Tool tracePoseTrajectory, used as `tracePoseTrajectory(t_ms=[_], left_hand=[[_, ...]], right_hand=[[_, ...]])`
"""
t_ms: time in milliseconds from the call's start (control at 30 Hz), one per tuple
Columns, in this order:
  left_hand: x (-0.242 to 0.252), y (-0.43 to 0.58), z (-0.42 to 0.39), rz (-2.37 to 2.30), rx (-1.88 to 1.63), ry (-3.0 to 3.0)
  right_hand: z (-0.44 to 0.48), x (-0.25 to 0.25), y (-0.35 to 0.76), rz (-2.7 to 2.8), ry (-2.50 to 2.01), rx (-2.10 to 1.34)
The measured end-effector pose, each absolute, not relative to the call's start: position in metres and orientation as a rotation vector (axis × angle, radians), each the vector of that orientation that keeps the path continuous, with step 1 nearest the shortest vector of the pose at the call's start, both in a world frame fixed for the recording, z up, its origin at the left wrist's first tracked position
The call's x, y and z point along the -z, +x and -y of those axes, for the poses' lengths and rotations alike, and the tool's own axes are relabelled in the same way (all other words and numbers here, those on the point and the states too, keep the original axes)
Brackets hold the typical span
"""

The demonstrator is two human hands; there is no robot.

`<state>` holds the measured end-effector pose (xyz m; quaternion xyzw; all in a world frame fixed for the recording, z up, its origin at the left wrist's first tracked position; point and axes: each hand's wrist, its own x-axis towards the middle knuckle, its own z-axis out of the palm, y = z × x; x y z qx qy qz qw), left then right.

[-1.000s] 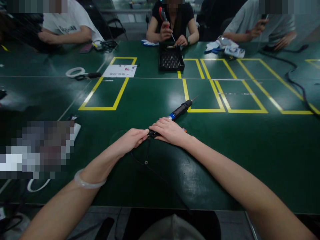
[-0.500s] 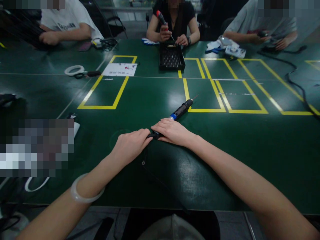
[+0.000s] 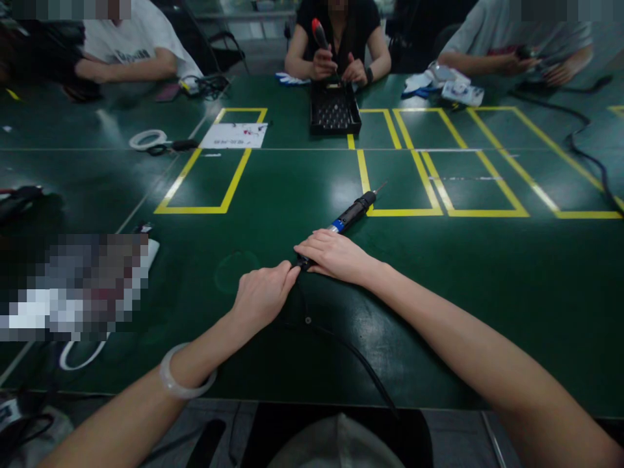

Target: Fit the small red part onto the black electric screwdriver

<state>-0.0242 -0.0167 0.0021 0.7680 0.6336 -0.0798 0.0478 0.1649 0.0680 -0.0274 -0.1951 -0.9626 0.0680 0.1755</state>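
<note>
My right hand (image 3: 338,255) is wrapped over the rear of an electric screwdriver (image 3: 357,211), which has a black body and a blue band. The tool lies slantwise on the green table, its thin bit pointing away to the right. At its tail end, my left hand (image 3: 266,292) is closed, the fingertips pinching the black cable (image 3: 363,361) where it meets the tool. Those fingers hide most of the joint between cable and screwdriver. From there the cable hangs down across the table toward its front edge.
Yellow tape outlines (image 3: 190,210) mark the green table (image 3: 468,273). Across it, a person works with a red-handled screwdriver (image 3: 319,34) over a black tray (image 3: 336,127). A tape roll (image 3: 147,139) and a paper sheet (image 3: 234,136) lie at left. More people sit on both sides.
My left hand has moved slightly right and down, closer against the tool's tail. The cable below has shifted right and shows more. My right hand and the electric screwdriver have stayed put.
</note>
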Motion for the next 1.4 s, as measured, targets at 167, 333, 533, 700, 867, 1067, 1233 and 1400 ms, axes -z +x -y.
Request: tracePoseTrajectory(t_ms=[167,333,533,700,867,1067,1233,1400], left_hand=[[-0.001,-0.019,0.021,-2.005,0.262,2.354],[0.001,-0.018,0.023,-2.006,0.24,2.367],[0.004,-0.016,0.028,-1.994,0.153,2.538],[0.005,-0.017,0.032,-1.953,0.087,2.642],[0.006,-0.016,0.035,-1.921,0.055,2.677],[0.007,-0.017,0.036,-1.879,-0.007,2.703],[0.008,-0.017,0.036,-1.832,-0.067,2.753],[0.009,-0.018,0.038,-1.798,-0.087,2.807]], right_hand=[[-0.068,0.03,0.165,2.717,-0.541,-0.15],[-0.068,0.032,0.165,2.711,-0.528,-0.172],[-0.066,0.029,0.167,2.701,-0.544,-0.254],[-0.063,0.021,0.174,2.686,-0.51,-0.362],[-0.061,0.013,0.181,2.644,-0.538,-0.497],[-0.056,0.013,0.181,2.618,-0.556,-0.496],[-0.054,0.015,0.182,2.626,-0.561,-0.46],[-0.054,0.016,0.183,2.614,-0.558,-0.45]])
